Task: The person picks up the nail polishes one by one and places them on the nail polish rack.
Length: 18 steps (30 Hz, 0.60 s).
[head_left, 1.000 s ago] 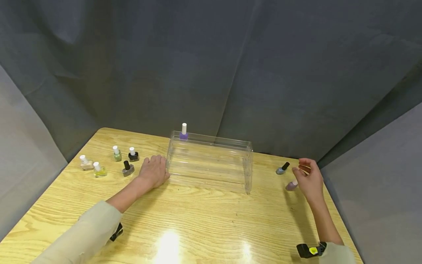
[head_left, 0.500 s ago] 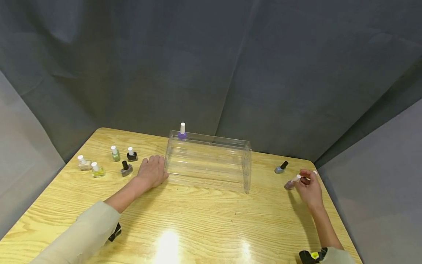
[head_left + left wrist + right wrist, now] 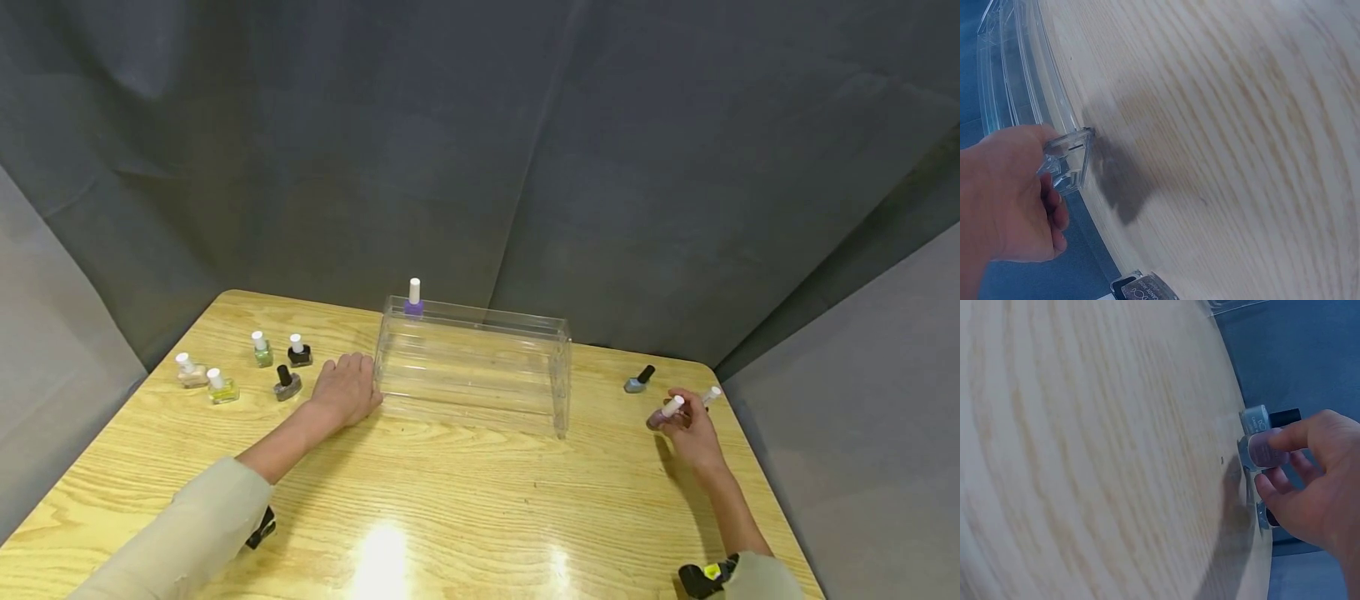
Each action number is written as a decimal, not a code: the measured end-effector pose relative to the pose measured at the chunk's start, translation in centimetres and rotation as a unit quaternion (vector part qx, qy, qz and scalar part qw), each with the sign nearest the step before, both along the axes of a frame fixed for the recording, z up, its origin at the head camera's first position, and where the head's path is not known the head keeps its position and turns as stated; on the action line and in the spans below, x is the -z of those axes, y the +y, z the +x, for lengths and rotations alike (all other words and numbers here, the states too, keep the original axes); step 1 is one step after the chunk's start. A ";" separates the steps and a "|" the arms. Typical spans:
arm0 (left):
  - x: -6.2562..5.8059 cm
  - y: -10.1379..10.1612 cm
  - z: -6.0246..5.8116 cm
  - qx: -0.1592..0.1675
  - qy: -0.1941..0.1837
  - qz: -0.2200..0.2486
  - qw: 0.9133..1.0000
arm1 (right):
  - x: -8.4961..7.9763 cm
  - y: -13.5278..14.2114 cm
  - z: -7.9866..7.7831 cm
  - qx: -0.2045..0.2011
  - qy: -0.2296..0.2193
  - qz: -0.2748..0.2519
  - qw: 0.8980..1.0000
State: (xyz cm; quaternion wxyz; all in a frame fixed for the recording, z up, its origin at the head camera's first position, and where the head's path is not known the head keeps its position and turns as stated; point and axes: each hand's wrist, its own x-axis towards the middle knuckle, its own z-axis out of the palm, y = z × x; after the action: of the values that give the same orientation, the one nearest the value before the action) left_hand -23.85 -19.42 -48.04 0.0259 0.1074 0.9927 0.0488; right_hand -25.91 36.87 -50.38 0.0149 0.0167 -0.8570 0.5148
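Observation:
My left hand (image 3: 347,390) grips the left end of a clear acrylic rack (image 3: 472,367), its thumb on the rack's corner in the left wrist view. At the right, my right hand (image 3: 696,433) has thumb and fingers curled about a mauve nail polish bottle (image 3: 662,415) with a white cap. The right wrist view shows a fingertip against the mauve bottle (image 3: 1266,450). Behind it stands a grey-blue bottle (image 3: 636,383) with a black cap. Another white-capped bottle (image 3: 712,394) is partly hidden behind the right hand. A purple bottle (image 3: 414,307) stands at the rack's top left.
Left of the rack stand several nail polish bottles: green (image 3: 262,353), black (image 3: 300,355), grey (image 3: 287,385), yellow (image 3: 223,390) and beige (image 3: 192,373). Dark curtain (image 3: 450,150) hangs behind the wooden table (image 3: 465,500), with pale panels at both sides.
My right hand has come down from above and closed its fingers about the mauve bottle. The white-capped bottle behind it has come into view. My left hand stays on the rack.

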 end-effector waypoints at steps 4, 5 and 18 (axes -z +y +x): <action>0.1 0.0 -0.1 -0.001 0.001 0.001 1.000 | 0.1 -0.1 0.2 0.015 -0.001 0.021 1.000; 0.1 0.0 -0.1 -0.001 0.000 0.002 1.000 | 0.2 -0.1 0.2 0.019 0.000 0.026 0.999; 0.2 -0.1 -0.1 -0.001 0.008 0.007 1.000 | 1.5 0.1 0.3 0.053 0.067 -0.054 0.995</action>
State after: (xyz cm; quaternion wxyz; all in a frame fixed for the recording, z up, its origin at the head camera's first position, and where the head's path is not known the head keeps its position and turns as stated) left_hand -23.93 -19.52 -48.27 0.0176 0.1070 0.9926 0.0553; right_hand -25.57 37.00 -51.84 0.1003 0.0051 -0.8245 0.5569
